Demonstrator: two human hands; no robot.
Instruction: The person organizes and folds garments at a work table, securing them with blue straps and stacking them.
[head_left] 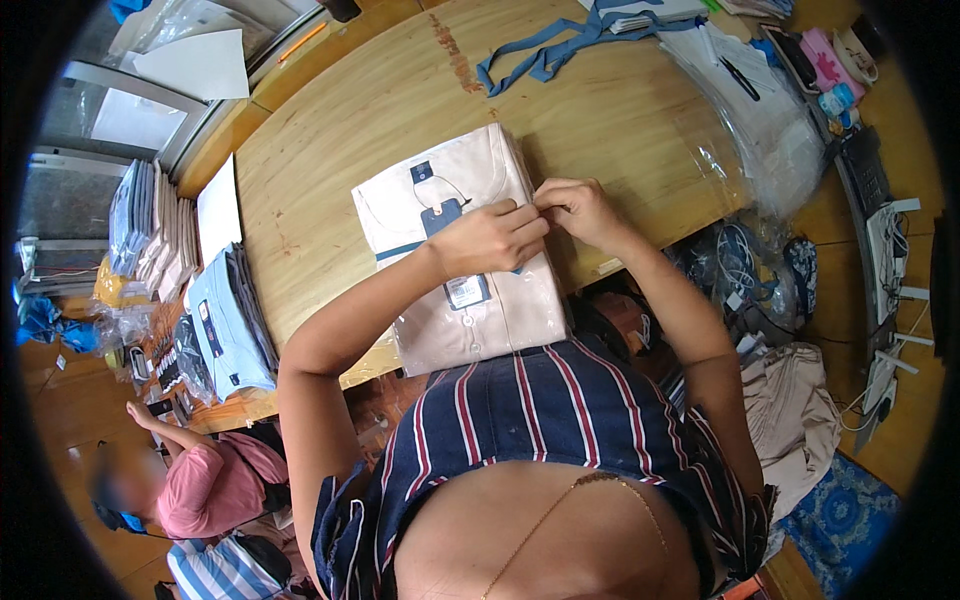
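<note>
A stack of folded cream shirts (pixel 470 330) in clear plastic lies at the table's near edge, against my body. Dark blue tags show on the top shirt. A narrow blue cloth strip (pixel 398 250) crosses the stack and runs beneath my left hand. My left hand (pixel 490 238) rests over the stack, its fingers closed in a pinch at the right edge. There my right hand (pixel 582 212), just off the stack's side, meets it with thumb and forefinger pinched together. Both pinches lie in line with the strip; the bit between the fingertips is mostly hidden.
More blue cloth strips (pixel 545 55) lie at the table's far side. Folded light-blue shirts (pixel 225 320) are piled at the left edge. Plastic bags (pixel 755 150) and a black pen (pixel 740 78) lie at right. A person in pink (pixel 215 480) sits at lower left.
</note>
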